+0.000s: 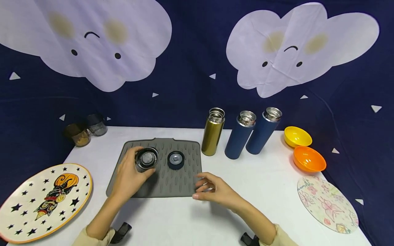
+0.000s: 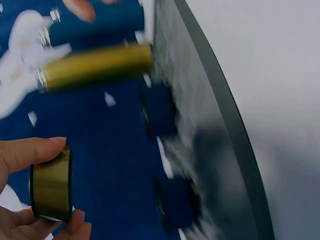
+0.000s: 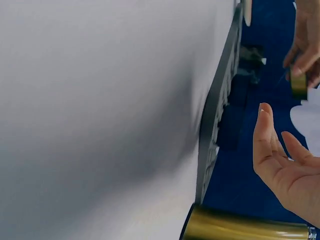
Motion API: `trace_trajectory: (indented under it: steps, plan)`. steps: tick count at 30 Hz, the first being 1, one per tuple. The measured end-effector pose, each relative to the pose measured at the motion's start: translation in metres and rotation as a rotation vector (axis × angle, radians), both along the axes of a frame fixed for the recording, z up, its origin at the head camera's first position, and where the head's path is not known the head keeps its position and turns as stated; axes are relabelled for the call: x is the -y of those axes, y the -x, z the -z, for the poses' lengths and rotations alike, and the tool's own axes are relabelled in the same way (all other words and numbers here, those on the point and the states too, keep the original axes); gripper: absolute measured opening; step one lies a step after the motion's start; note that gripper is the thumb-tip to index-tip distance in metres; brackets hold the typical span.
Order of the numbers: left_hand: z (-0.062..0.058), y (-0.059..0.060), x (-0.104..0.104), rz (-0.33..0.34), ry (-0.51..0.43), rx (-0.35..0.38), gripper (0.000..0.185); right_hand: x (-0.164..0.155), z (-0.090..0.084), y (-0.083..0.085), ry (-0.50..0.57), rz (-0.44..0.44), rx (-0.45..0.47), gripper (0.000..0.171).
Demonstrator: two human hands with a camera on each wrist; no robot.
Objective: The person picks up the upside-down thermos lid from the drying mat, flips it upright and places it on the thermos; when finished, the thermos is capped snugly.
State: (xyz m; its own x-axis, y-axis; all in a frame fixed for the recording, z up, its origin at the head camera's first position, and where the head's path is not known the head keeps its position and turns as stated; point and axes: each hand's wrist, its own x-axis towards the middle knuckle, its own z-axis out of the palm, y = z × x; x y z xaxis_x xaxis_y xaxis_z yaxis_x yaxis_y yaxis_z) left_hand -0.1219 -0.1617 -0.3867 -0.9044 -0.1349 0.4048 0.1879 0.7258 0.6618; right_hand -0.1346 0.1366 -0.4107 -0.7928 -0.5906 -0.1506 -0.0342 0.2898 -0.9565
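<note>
My left hand (image 1: 127,176) grips a gold bottle lid (image 2: 52,185) with black edges by its sides, raised over the grey ribbed drying mat (image 1: 167,188). From above, the lid's hollow underside shows. A dark blue lid (image 1: 176,160) lies on the mat to its right. The left wrist view shows a second dark blue lid (image 2: 177,204) on the mat, hidden in the head view. My right hand (image 1: 217,191) hovers by the mat's right front corner, fingers loosely bent, holding nothing. Behind it stand an open-mouthed gold bottle (image 1: 212,135) and two dark blue bottles (image 1: 239,136), (image 1: 263,133).
A large oval plate (image 1: 75,167) with stars lies at the left. Two small dark cups (image 1: 80,138) stand at the back left corner. On the right are a yellow bowl (image 1: 297,137), an orange bowl (image 1: 309,160) and a floral oval mat (image 1: 327,205). A dark blue curtain (image 1: 191,102) hangs behind.
</note>
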Motion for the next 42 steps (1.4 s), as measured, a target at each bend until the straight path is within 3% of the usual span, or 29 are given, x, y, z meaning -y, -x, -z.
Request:
trace_trajectory:
  steps: [5, 12, 21, 25, 28, 30, 32, 36, 39, 42]
  plan:
    - [-0.002, -0.017, -0.035, 0.086, 0.027, -0.072, 0.081, 0.012, -0.005, -0.004, 0.072, 0.022, 0.054, 0.063]
    - [0.003, -0.03, -0.071, 0.224, 0.077, -0.212, 0.078, 0.025, -0.009, -0.008, 0.248, 0.046, 0.159, 0.053]
    - [0.008, -0.034, -0.087, 0.255, 0.186, -0.343, 0.076, 0.029, -0.013, -0.015, 0.376, 0.116, 0.21, 0.045]
    - [0.011, -0.034, -0.088, 0.266, 0.205, -0.353, 0.075, 0.03, -0.013, -0.019, 0.382, 0.173, 0.21, 0.043]
    - [0.011, -0.036, -0.087, 0.29, 0.199, -0.291, 0.084, 0.03, -0.011, -0.022, 0.381, 0.2, 0.165, 0.04]
    - [0.011, -0.038, -0.085, 0.305, 0.15, -0.19, 0.093, 0.029, -0.009, -0.024, 0.36, 0.211, 0.059, 0.038]
    - [0.01, -0.039, -0.083, 0.332, 0.052, -0.07, 0.099, 0.028, -0.007, -0.027, 0.303, 0.22, -0.15, 0.036]
    - [0.004, -0.04, -0.077, 0.412, -0.22, 0.153, 0.094, 0.024, -0.001, -0.028, 0.087, 0.249, -0.778, 0.039]
    - [0.001, -0.038, -0.073, 0.511, -0.401, 0.254, 0.084, 0.02, 0.0, -0.026, -0.07, 0.255, -1.21, 0.032]
    - [0.0, -0.035, -0.071, 0.594, -0.526, 0.31, 0.082, 0.02, -0.006, -0.022, -0.163, 0.253, -1.568, 0.026]
